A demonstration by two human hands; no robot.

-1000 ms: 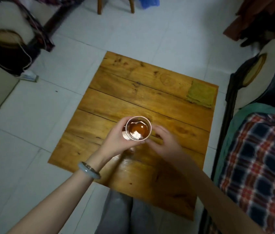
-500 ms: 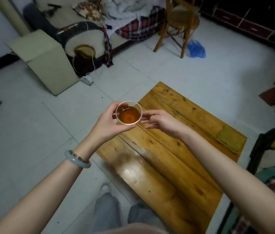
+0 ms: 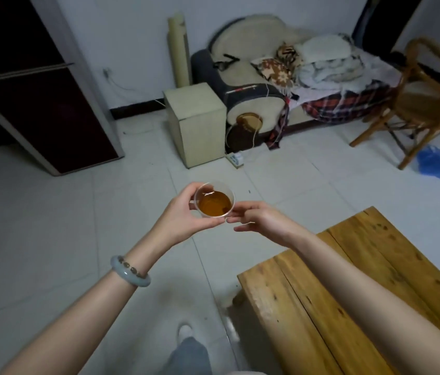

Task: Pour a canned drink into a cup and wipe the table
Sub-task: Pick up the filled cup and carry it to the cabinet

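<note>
Left grip (image 3: 182, 217) curled round the cup (image 3: 214, 204), cup upright, mouth up, right grip (image 3: 265, 221) relaxed, touching its side

White floor tiles (image 3: 51, 212) meet a white wall (image 3: 132, 36). A sofa (image 3: 243, 74) heaped with blankets (image 3: 329, 63) stands beside a beige box (image 3: 200, 123); wooden chair (image 3: 424, 104) right, dark door (image 3: 37, 104) left.

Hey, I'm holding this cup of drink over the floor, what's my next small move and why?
Probably carry the cup toward the wooden table, keeping it level: it holds brown drink above floor tiles, gripped by the left hand, the right hand only touching it.
</note>
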